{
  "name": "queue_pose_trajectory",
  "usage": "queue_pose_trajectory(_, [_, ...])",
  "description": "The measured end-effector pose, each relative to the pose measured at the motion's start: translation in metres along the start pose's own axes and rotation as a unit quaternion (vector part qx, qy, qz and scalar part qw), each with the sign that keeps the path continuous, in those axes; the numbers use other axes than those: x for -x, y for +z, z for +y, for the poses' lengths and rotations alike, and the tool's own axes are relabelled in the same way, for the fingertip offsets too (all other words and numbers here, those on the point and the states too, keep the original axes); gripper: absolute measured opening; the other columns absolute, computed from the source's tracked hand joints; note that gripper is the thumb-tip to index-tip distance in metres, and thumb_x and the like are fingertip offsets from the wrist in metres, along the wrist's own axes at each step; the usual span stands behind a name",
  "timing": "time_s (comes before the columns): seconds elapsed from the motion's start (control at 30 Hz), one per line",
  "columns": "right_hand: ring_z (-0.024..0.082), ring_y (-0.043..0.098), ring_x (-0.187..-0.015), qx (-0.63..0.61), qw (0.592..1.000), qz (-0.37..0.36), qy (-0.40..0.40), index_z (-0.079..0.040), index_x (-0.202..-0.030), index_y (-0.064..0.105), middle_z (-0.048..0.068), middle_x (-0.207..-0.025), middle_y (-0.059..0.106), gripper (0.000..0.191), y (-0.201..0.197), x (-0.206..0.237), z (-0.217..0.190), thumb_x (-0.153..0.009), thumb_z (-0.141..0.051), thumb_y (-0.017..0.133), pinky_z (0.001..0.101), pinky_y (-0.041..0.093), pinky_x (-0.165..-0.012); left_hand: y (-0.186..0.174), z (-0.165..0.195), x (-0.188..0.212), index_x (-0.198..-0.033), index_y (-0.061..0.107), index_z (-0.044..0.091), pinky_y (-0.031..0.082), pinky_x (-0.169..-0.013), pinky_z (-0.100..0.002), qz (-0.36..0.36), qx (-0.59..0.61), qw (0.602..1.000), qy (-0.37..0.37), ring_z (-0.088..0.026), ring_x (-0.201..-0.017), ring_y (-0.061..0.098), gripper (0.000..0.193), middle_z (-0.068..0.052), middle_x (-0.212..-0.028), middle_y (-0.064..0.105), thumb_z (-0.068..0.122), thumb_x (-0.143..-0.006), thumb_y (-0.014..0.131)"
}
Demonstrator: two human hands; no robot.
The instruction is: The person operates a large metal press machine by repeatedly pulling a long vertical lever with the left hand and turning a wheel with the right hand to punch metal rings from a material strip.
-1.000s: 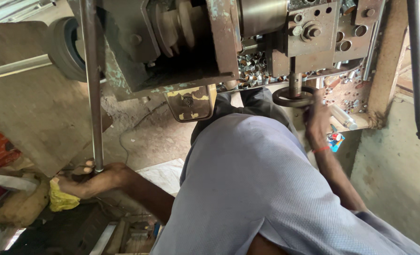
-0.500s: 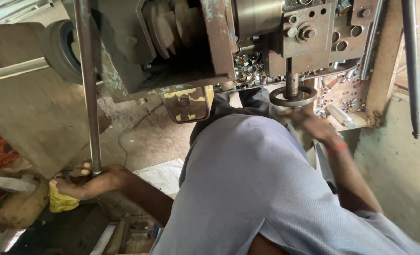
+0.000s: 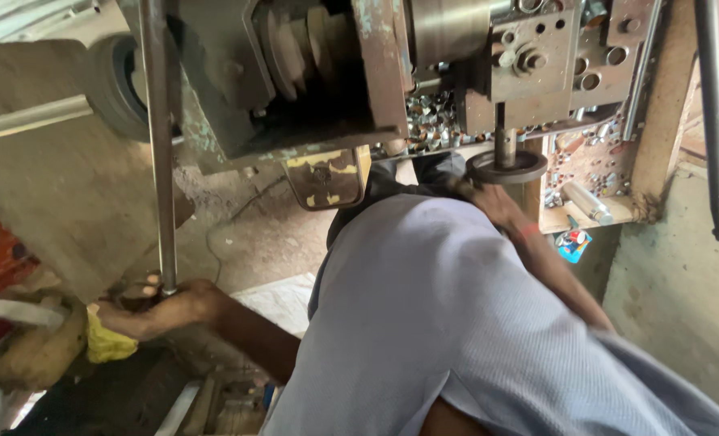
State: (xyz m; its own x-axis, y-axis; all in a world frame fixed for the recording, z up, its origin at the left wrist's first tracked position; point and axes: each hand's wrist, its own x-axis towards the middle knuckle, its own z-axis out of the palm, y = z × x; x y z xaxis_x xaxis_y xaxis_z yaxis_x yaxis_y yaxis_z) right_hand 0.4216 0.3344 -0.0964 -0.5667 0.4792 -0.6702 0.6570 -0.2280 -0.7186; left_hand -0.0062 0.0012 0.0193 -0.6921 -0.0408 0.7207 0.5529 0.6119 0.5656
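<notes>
My left hand [image 3: 159, 309], at lower left of the frame, is clenched round the bottom of the rod [image 3: 158, 145], gripping low, where a long lever gives the most pull. The rod is a plain grey steel bar, dull and slightly scuffed, running straight up past the press [image 3: 311, 81] to the top edge. My right hand [image 3: 489, 202], right of centre, reaches up under the wheel [image 3: 506, 167], a dark round disc on a short spindle; it is blurred, so I cannot tell whether it grips or only touches. My shirt [image 3: 448, 323] fills the lower middle. A yellow rag [image 3: 105, 343] lies beside my left wrist.
</notes>
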Motion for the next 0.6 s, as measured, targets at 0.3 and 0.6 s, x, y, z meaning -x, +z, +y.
queue_pose_trajectory(0.3, [0.020, 0.067, -0.104, -0.074, 0.992, 0.104, -0.017, 0.004, -0.129, 0.064, 0.015, -0.116, 0.071, 0.035, -0.021, -0.006, 0.012, -0.098, -0.008, 0.056, 0.0346, 0.055, -0.092, 0.002, -0.002, 0.000, -0.114, 0.065, -0.008, 0.053, -0.084, -0.035, 0.038, -0.031, 0.997, -0.066, -0.023, -0.094, 0.060, 0.047, -0.014, -0.106, 0.063, 0.034, -0.112, 0.044])
queue_pose_trajectory(0.6, [0.010, 0.051, -0.062, -0.363, 0.882, 0.283, 0.102, 0.000, -0.108, 0.070, 0.000, -0.074, 0.054, 0.062, -0.004, 0.014, 0.027, -0.111, -0.059, 0.050, 0.0266, 0.041, -0.057, 0.003, 0.005, -0.003, -0.113, 0.066, -0.005, 0.058, -0.088, -0.034, 0.036, 0.067, 0.991, -0.113, -0.022, -0.098, 0.064, 0.051, -0.012, -0.108, 0.066, 0.038, -0.109, 0.039])
